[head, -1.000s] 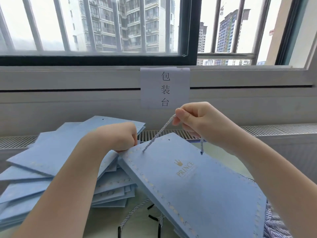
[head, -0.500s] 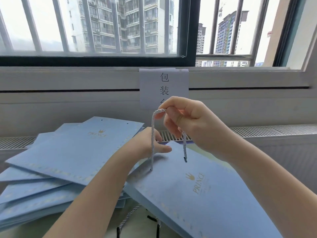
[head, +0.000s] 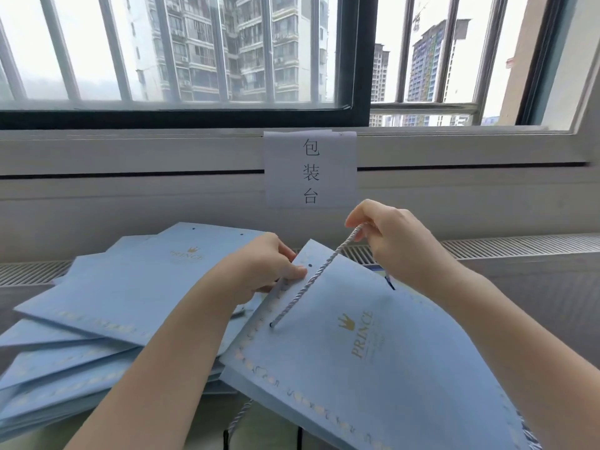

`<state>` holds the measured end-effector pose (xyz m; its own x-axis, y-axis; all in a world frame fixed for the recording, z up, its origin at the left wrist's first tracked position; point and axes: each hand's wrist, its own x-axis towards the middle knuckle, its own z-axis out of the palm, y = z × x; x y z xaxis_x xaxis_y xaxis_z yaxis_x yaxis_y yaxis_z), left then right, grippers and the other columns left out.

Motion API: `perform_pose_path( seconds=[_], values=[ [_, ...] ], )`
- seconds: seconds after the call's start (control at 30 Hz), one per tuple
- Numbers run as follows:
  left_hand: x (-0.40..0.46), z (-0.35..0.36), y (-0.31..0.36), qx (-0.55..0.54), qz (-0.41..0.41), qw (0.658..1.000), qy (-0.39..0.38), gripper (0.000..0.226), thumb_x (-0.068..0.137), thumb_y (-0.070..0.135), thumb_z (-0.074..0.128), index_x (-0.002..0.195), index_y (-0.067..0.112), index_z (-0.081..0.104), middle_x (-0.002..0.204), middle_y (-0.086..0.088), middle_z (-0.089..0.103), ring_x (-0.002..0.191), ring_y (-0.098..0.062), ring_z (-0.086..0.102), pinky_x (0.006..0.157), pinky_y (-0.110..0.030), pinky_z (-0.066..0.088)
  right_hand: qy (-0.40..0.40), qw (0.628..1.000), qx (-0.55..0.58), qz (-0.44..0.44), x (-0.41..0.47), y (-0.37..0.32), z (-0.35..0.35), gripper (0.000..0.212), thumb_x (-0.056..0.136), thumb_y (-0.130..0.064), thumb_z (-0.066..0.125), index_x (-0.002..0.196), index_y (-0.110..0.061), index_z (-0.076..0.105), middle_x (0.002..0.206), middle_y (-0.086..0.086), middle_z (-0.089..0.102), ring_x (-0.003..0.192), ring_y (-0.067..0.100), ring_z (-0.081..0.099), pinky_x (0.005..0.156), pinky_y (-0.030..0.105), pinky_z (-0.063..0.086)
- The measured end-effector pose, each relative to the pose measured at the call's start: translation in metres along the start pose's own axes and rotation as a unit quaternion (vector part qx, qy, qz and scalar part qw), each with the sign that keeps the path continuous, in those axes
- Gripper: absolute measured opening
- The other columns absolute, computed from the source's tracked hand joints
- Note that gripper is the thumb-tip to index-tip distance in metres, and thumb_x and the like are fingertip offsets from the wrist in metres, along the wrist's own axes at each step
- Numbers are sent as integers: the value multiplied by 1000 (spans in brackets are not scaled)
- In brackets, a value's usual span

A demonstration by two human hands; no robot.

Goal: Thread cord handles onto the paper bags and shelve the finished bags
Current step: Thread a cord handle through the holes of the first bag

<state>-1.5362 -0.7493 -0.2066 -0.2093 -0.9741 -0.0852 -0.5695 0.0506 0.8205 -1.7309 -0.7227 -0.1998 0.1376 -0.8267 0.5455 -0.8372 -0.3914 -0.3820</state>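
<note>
Pinching the limp twisted cord (head: 319, 274), the right hand (head: 386, 241) pulls; beside it, the left hand (head: 259, 267) grips the light, creasable paper bag (head: 373, 352) near its holes.

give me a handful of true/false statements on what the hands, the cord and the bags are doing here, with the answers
1. The right hand pinches the upper end of the cord. True.
2. The cord's lower end goes into a hole in the front bag. True.
3. The left hand hangs free, touching nothing. False: it holds the front bag's top edge.
4. The pile of bags lies to the right of the front bag. False: it lies to the left.
5. The paper sign is fixed below the window. True.
6. The front bag is red. False: it is light blue with gold print.
</note>
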Motion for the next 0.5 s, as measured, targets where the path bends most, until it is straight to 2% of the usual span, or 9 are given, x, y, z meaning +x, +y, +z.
perform_pose_path(
  seconds=[0.1,0.17,0.3,0.4,0.47,0.5],
  values=[
    [-2,-1,2,-14,-5,1000,13,7,86,8,67,82,4,70,88,-13,66,79,-25,59,78,-37,52,9,989,-142,32,1,17,13,24,93,-5,39,104,-19,56,97,-6,63,95,21,49,77,36,42],
    [-1,1,2,-23,-3,999,29,12,85,7,68,73,7,67,82,-12,64,77,-26,58,75,-37,51,-12,976,-207,68,3,26,18,18,98,-15,36,101,-15,53,102,0,56,97,25,46,76,37,39],
    [0,1,3,-43,7,998,39,13,86,7,67,73,6,66,80,-11,65,73,-25,58,70,-31,47,-50,956,-240,159,1,39,17,27,101,-28,31,97,-11,51,97,5,42,96,29,41,75,37,34],
    [-1,1,2,-45,9,999,26,15,88,6,64,74,6,70,74,-12,67,67,-25,58,64,-27,47,-24,969,-134,205,3,47,13,23,97,-16,35,91,-5,54,92,13,58,84,35,55,72,40,46],
    [-1,2,2,-51,5,999,20,18,89,5,61,73,6,69,66,-7,66,59,-21,58,57,-22,46,7,978,32,204,6,42,11,25,92,-4,34,86,-2,59,81,15,64,81,36,63,74,42,53],
    [-1,3,1,-56,3,998,17,18,90,5,59,74,6,67,64,-6,66,57,-19,58,56,-21,46,12,971,128,203,7,36,10,30,91,3,33,88,-2,63,80,14,65,81,32,66,76,40,56]
  ],
)
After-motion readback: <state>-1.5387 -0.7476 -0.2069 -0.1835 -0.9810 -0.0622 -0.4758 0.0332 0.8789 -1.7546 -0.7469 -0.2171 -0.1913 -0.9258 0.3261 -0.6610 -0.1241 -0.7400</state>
